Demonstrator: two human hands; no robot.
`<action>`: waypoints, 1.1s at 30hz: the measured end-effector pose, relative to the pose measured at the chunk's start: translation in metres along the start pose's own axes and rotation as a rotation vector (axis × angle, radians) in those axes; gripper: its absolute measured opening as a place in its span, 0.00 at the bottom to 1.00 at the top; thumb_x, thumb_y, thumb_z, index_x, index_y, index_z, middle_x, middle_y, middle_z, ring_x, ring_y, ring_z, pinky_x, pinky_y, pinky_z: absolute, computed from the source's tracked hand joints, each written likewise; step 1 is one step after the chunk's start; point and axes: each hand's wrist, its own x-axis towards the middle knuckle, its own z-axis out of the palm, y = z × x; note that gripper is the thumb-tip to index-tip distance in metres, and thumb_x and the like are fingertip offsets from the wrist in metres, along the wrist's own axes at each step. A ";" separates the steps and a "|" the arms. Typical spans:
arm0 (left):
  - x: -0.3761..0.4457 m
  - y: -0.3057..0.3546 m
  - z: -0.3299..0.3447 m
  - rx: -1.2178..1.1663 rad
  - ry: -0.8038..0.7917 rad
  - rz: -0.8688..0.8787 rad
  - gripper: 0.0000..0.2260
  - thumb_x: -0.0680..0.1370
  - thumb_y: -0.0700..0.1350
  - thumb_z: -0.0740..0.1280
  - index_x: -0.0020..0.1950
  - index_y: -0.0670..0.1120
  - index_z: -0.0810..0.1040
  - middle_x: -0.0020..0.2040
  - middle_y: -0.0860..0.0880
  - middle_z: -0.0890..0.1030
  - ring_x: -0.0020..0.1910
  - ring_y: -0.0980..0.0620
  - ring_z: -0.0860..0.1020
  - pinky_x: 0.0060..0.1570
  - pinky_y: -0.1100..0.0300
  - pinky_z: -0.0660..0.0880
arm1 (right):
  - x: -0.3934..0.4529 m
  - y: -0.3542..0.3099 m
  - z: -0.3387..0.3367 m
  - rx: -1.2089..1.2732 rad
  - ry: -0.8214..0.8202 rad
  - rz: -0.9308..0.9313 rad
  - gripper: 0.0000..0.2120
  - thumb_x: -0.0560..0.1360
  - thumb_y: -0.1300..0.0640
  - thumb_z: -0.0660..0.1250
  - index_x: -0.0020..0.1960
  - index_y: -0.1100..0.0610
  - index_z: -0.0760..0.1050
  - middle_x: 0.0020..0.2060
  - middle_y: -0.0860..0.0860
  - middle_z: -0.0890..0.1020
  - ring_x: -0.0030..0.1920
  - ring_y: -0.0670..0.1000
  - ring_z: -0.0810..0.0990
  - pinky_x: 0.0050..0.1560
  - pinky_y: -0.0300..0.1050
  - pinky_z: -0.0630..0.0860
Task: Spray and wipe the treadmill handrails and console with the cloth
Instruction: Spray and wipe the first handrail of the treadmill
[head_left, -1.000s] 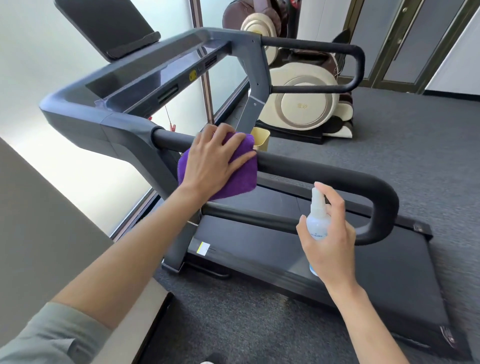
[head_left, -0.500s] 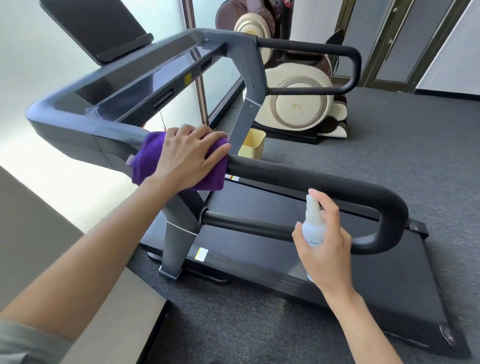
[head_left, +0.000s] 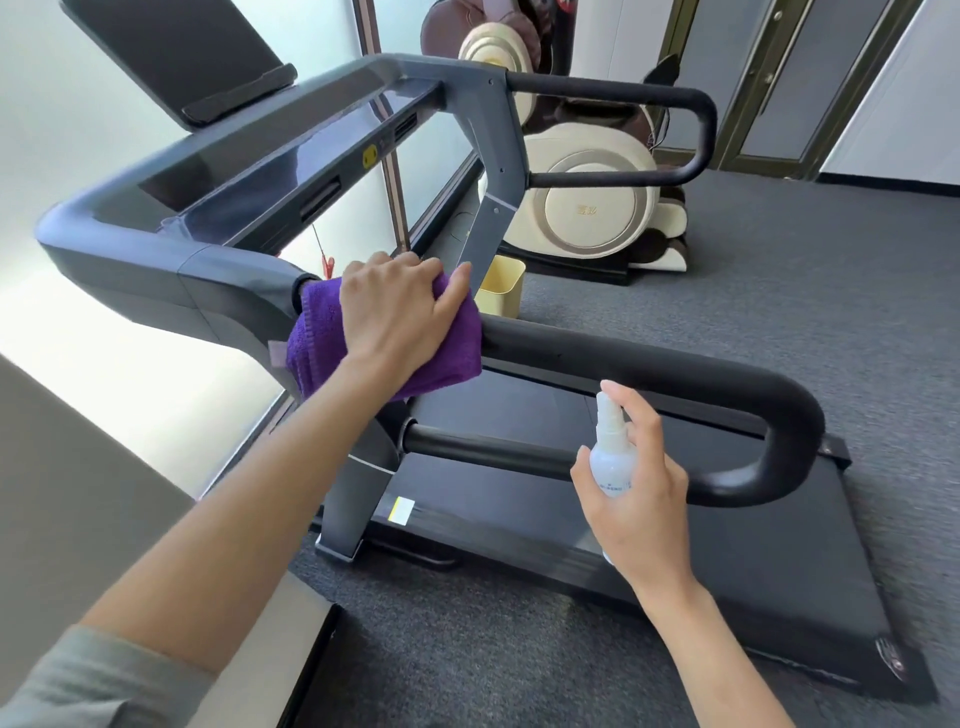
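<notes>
My left hand (head_left: 397, 306) presses a purple cloth (head_left: 447, 348) around the near black handrail (head_left: 649, 374), right where it joins the grey treadmill frame. A small white spray bottle (head_left: 612, 457) stands upright in my right hand (head_left: 636, 499), held in front of the handrail's lower bar, index finger by the nozzle. The grey console (head_left: 270, 156) with its dark screen runs across the upper left. The far handrail (head_left: 675, 104) loops at the upper right. The cloth hides the handrail's inner end.
The treadmill deck (head_left: 727, 561) lies on grey carpet. A cream massage chair (head_left: 587, 202) stands behind the far handrail, and a small yellow bin (head_left: 501, 286) sits beside the treadmill upright. A grey ledge (head_left: 78, 493) is at my lower left by the window.
The cloth slid left along the handrail to the frame joint, then came back slightly to the right. The spray bottle has stayed in about the same place.
</notes>
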 end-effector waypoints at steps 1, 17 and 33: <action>0.002 0.006 0.001 0.007 -0.012 -0.017 0.27 0.81 0.63 0.50 0.45 0.47 0.82 0.44 0.47 0.81 0.46 0.44 0.76 0.47 0.52 0.65 | -0.001 0.000 0.000 -0.007 -0.003 0.001 0.34 0.72 0.68 0.72 0.70 0.46 0.64 0.61 0.37 0.74 0.50 0.48 0.81 0.51 0.44 0.81; -0.015 0.009 0.004 -0.127 0.110 0.046 0.22 0.80 0.61 0.53 0.47 0.50 0.82 0.45 0.52 0.81 0.48 0.48 0.76 0.44 0.57 0.62 | -0.003 0.008 0.001 -0.027 0.007 0.034 0.33 0.72 0.67 0.72 0.70 0.45 0.64 0.61 0.34 0.73 0.50 0.53 0.82 0.49 0.56 0.82; -0.004 -0.039 -0.002 -0.145 0.096 -0.104 0.25 0.81 0.58 0.51 0.48 0.43 0.82 0.47 0.45 0.82 0.50 0.44 0.76 0.57 0.51 0.67 | 0.005 -0.001 0.003 -0.003 -0.025 -0.029 0.33 0.73 0.67 0.72 0.71 0.46 0.64 0.65 0.31 0.69 0.50 0.50 0.82 0.48 0.53 0.83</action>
